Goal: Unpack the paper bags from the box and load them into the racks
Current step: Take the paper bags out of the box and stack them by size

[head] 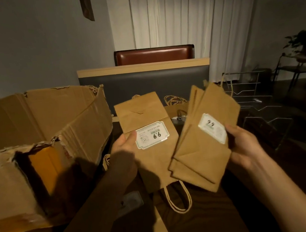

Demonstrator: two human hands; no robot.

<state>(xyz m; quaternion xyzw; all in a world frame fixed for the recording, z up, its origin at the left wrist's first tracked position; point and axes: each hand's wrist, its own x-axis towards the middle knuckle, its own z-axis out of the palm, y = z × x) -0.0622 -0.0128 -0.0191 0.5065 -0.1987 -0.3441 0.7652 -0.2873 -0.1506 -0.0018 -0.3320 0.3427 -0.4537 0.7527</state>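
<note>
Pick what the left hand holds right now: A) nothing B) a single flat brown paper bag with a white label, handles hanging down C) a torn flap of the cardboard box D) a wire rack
B: the left hand grips one flat brown paper bag at its edge beside the white label, twine handles hanging below, while the right hand holds a separate fanned stack of brown paper bags.

One box [40,142], two wire racks [250,91]

The box [36,150] runs past the left edge, its contents seemingly shadowed.
</note>
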